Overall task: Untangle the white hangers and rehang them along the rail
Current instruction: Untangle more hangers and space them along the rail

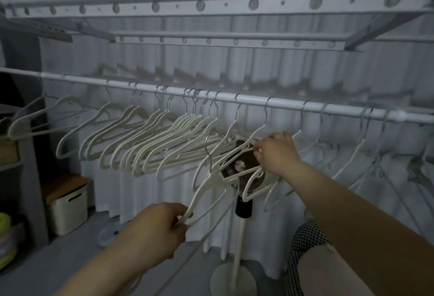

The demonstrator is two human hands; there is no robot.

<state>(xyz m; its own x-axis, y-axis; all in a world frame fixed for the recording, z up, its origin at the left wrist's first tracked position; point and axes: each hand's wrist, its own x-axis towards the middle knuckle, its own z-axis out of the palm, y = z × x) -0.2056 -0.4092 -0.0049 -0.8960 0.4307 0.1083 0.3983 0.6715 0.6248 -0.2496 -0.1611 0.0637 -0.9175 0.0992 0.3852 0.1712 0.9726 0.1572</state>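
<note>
A: Below the rail (234,98), off it and in mid-air, a loose hanger (212,181) is held at both ends. Its lower arm is closed in the left hand (162,227); its upper end, seemingly together with a second hanger, is pinched by the fingers of the right hand (276,152).

B: Is its hook free?

A: The hook (207,150) is seen standing clear, yet just beside the row (145,145) hung on the rail. If the hanger is lifted without being turned, the hook could be caught in that crowded row, and more tangling would be caused.

B: And on the right?

A: How the two held pieces are interlocked cannot be told. If they are pulled apart by force, an arm might be bent or snapped.

B: Anything behind?

A: A fan (242,166) on a stand is placed right behind the hanger; whether it is touched cannot be judged. It could be knocked by a swing.
</note>
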